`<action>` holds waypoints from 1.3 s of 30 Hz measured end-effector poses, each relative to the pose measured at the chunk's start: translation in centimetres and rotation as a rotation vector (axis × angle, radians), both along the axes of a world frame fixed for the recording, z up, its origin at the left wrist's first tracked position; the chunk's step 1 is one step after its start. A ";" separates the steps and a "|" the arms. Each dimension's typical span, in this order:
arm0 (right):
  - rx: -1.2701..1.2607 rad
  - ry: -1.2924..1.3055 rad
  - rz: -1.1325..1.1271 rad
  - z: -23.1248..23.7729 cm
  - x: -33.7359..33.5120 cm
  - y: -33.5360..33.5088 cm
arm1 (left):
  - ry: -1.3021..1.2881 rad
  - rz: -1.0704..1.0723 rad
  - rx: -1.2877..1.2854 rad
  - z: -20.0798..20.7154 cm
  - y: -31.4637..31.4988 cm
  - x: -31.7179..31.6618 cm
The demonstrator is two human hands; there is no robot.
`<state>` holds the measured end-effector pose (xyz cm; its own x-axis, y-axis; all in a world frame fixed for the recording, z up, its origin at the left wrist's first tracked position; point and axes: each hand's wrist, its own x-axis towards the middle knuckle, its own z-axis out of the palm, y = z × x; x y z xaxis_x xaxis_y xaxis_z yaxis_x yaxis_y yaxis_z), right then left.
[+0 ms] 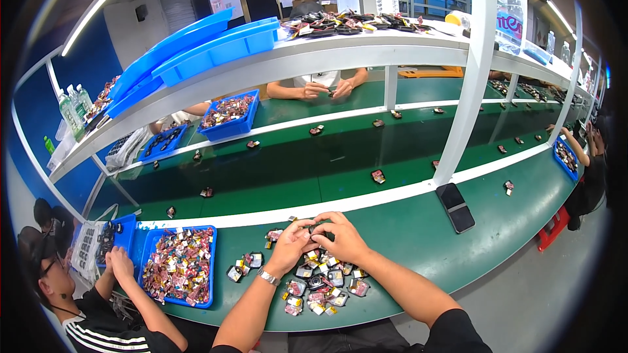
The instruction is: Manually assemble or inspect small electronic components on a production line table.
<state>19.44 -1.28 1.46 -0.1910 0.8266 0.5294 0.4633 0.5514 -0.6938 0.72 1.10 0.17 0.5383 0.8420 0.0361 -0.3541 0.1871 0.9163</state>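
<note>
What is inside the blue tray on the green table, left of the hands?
The blue tray holds a heap of small colourful parts. Its bottom is covered by them.

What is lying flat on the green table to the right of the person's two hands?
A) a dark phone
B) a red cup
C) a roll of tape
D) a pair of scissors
A: a dark phone lies flat on the green table, beside the white post, to the right of the right hand.
</note>
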 end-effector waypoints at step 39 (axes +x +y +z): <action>0.091 -0.047 -0.009 1.1 -0.4 -0.9 | -0.040 0.085 0.006 -0.6 -0.3 0.5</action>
